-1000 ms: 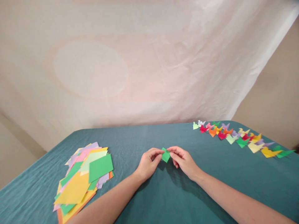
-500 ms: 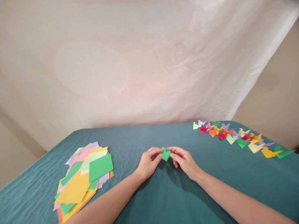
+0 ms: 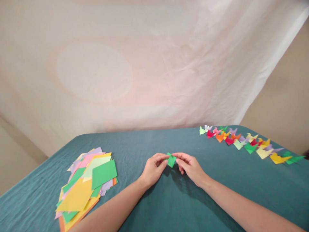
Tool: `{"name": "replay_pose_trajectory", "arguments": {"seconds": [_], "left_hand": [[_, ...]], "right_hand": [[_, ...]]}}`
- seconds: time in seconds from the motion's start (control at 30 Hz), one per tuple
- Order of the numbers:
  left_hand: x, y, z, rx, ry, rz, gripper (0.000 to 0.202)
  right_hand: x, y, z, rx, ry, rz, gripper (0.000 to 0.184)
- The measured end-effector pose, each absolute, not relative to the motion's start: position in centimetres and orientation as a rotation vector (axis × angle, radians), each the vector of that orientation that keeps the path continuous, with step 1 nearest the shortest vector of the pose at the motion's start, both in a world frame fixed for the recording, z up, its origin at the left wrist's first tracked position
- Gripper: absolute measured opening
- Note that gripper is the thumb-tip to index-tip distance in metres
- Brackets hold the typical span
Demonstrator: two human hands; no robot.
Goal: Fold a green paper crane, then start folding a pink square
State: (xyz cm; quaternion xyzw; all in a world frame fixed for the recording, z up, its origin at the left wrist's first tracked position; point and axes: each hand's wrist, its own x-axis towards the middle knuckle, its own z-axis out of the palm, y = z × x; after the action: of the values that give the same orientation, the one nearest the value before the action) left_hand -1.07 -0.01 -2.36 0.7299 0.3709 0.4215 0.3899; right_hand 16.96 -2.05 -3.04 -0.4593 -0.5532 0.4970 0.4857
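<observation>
A small piece of folded green paper point(image 3: 171, 160), diamond-shaped with a crease down its middle, is held up between both hands just over the table. My left hand point(image 3: 155, 167) pinches its left corner between thumb and fingers. On the opposite corner, my right hand point(image 3: 189, 166) grips the paper the same way, its lower fingers curled underneath. The fingertips cover the side corners, and the paper's back is hidden.
A loose pile of coloured paper sheets point(image 3: 78, 195) lies on the left, a green sheet point(image 3: 104, 174) on top. Several folded paper birds point(image 3: 251, 147) stand in rows at the right. A dark green cloth point(image 3: 145, 141) covers the table; a pale sheet point(image 3: 154, 71) hangs behind it.
</observation>
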Motion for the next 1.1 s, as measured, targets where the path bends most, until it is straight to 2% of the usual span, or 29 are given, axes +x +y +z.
{"name": "replay_pose_trajectory", "arguments": {"seconds": [0.63,0.9,1.1], "left_hand": [[-1.1,0.0,-2.3,1.833,0.897,1.05,0.023],[-1.2,0.2,-2.8,1.909,0.858,0.892,0.027],[-1.1,-0.5,-2.2,2.159,0.888,0.824,0.034]], "right_hand": [[16.7,-1.9,-3.3,-1.175,-1.398,1.133,0.026],[17.3,-1.9,-3.4,-1.262,-1.674,0.689,0.019],[17.7,-1.8,-3.7,-1.32,-1.799,0.554,0.018]]}}
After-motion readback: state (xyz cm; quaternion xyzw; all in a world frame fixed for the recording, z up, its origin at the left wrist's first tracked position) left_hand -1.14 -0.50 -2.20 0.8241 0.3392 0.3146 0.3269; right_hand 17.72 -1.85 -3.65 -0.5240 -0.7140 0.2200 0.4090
